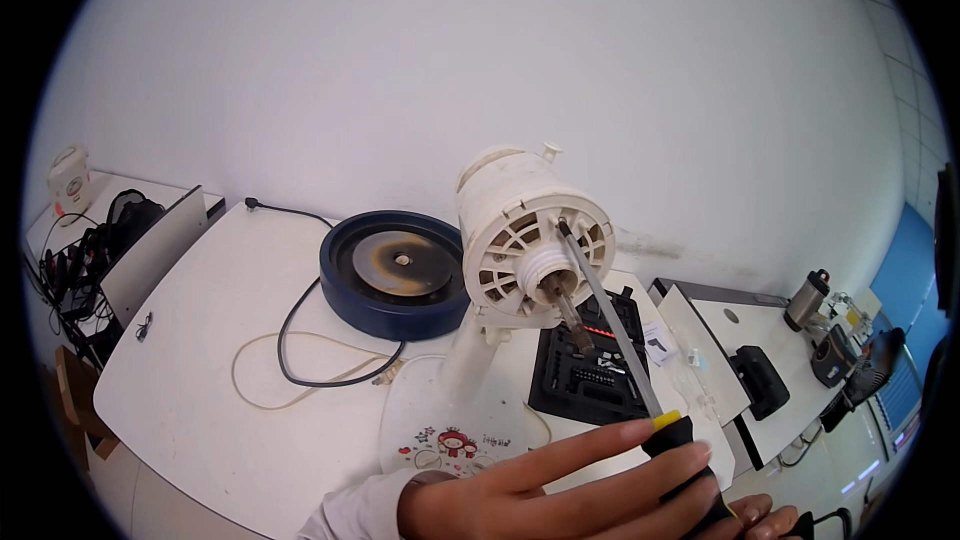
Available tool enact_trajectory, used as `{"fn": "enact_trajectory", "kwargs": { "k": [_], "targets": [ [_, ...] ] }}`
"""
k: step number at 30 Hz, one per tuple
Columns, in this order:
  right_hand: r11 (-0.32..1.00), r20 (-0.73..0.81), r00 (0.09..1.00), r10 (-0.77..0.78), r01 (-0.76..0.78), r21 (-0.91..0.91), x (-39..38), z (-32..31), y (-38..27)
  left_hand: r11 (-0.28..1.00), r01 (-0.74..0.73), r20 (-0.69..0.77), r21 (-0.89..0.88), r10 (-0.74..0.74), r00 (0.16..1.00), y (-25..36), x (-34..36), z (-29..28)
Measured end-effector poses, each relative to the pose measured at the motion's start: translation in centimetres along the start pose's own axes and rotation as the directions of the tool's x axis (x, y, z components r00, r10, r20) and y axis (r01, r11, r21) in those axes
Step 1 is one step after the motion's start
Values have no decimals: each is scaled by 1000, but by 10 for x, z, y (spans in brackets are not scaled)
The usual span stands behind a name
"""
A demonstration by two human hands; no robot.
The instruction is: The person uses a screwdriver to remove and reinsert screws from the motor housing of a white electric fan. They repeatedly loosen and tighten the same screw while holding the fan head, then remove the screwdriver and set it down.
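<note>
left hand (600, 485): is grasping the black-and-yellow handle of the screwdriver (614, 325), fingers wrapping around it, thumb side not showing clearly; light grey sleeve (362, 510) is covering the wrist.
right hand (768, 518): is sitting by the rear end of that handle at the lower edge, fingers curling, mostly cut off; cannot tell whether it is gripping.
screwdriver: is slanting up and leftward, its tip meeting the upper front face of the motor housing, at a slot near the rim.
motor housing (510, 183): is sitting atop the white fan stand, slotted front facing the person; brownish shaft (574, 325) is sticking out of the threaded collar (530, 265).
fan base (425, 405): is resting on the white table (200, 400), cartoon print showing.
tool case (550, 400): is lying open behind the screwdriver, right of the stand, black, holding bits.
hot plate (385, 315): is standing left of the housing, blue, round, its scorched disc facing up; dark cord (287, 340) is looping beside it.
</note>
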State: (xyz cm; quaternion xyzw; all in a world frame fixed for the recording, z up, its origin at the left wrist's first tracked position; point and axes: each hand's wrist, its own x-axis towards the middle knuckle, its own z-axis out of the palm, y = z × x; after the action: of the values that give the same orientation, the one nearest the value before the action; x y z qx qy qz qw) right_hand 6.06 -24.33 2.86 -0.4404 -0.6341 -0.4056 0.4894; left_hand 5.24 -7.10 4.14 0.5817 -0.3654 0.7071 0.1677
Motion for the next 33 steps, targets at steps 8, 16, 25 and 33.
{"fn": "enact_trajectory", "kwargs": {
  "k": [8,16,25,33],
  "targets": [
    [983,-51,990,-131,123,-132,9,19,13,994,110,-36,-5,-110,993,4,2,9],
    [993,22,1000,14,-11,-116,4,6,0,992,-75,80,102,67,995,-11,-4,0],
    [983,123,987,-101,118,-139,4,1,13,935,353,267,44,-351,897,8,15,-13],
    [987,150,989,9,16,-162,7,-2,6,918,336,122,209,-365,923,15,2,-10]
  ]
}}
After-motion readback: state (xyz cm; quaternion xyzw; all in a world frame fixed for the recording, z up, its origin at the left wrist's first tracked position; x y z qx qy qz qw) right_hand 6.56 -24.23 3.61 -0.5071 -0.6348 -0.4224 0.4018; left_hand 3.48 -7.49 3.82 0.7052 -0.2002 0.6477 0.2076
